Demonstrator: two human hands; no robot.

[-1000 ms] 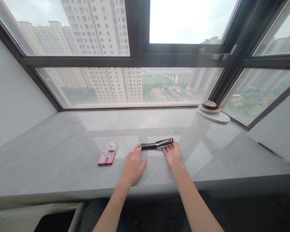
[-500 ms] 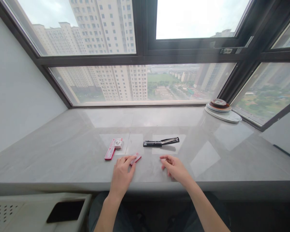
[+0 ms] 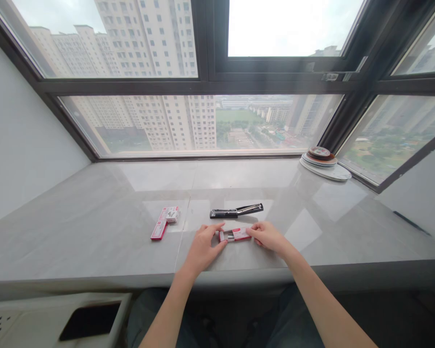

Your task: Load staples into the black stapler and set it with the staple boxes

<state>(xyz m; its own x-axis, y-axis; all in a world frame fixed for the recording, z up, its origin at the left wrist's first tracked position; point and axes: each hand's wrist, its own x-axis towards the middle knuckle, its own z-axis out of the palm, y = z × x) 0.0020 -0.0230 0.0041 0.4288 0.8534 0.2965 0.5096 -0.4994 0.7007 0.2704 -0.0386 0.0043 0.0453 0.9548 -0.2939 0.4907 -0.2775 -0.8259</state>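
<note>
A small red and white staple box (image 3: 241, 234) lies on the counter with its inner tray partly slid out on the left, showing grey staples. My right hand (image 3: 266, 237) pinches the box's right end between thumb and fingers. At the other end, my left hand (image 3: 205, 245) has its thumb and forefinger on either side of the tray. Just behind the box rests a black stapler (image 3: 224, 213), its top arm swung open to the right.
Farther left are a flat red and white box (image 3: 159, 229) and a smaller white box (image 3: 172, 214) touching it. Stacked plates (image 3: 324, 169) stand in the back right corner by the window. The counter's front edge (image 3: 155, 277) runs below my forearms.
My left hand has moved right with the staple box. My right hand has closed on the box's right end, and its tray now shows partly pulled out. The view has shifted slightly.
</note>
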